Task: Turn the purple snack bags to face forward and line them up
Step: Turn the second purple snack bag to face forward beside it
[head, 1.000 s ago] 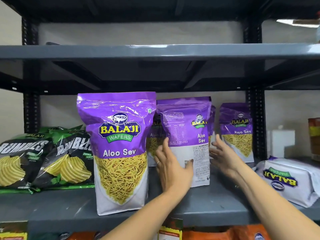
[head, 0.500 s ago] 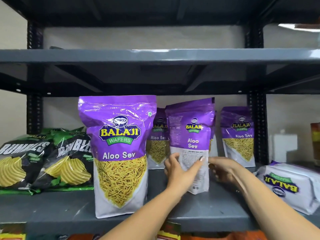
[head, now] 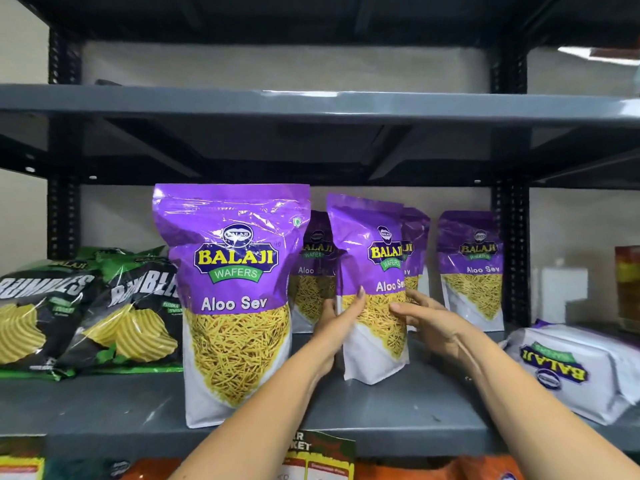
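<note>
Several purple Balaji Aloo Sev bags stand on the grey shelf (head: pixel 104 403). A large front bag (head: pixel 235 299) faces forward near the shelf's edge. To its right, a middle bag (head: pixel 375 271) stands upright with its front nearly facing me. My left hand (head: pixel 341 320) grips its left edge and my right hand (head: pixel 420 318) holds its right side. Behind it stand a back-left bag (head: pixel 313 268), a partly hidden bag (head: pixel 414 244) and a far-right bag (head: pixel 472 268), all front-facing. A white-and-purple bag (head: pixel 571 368) lies flat at the right.
Black-and-green Rumbles chip bags (head: pixel 83 317) lean at the left of the shelf. A black upright post (head: pixel 510 251) stands right of the purple bags, with a white box (head: pixel 562 292) beyond it. Another shelf (head: pixel 311 105) runs overhead. Orange packs show on the level below.
The middle bag has been rotated from showing its printed back to showing its front. My hands shifted around its sides with it.
</note>
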